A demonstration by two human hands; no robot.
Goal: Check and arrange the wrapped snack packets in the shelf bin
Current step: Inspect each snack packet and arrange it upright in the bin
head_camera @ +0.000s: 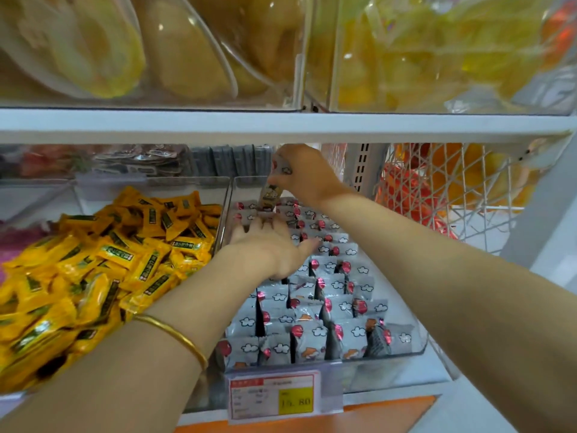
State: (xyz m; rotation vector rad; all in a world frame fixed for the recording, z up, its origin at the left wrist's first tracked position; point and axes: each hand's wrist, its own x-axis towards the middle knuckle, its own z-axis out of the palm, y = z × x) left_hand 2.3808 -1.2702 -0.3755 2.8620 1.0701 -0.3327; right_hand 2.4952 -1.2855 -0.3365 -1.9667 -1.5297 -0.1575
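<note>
Head: right hand (pixel 304 176), packet (pixel 269 195) under shelf (pixel 281 128)

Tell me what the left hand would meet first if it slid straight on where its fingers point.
Probably the grey packets in the back rows: the left hand lies flat, fingers pointing rearward at them. Depth is unclear; the fingertips may already touch them.

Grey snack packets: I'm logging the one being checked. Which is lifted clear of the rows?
The packet pinched by the right hand, hanging above the clear bin's back end; all others sit in rows inside it.
</note>
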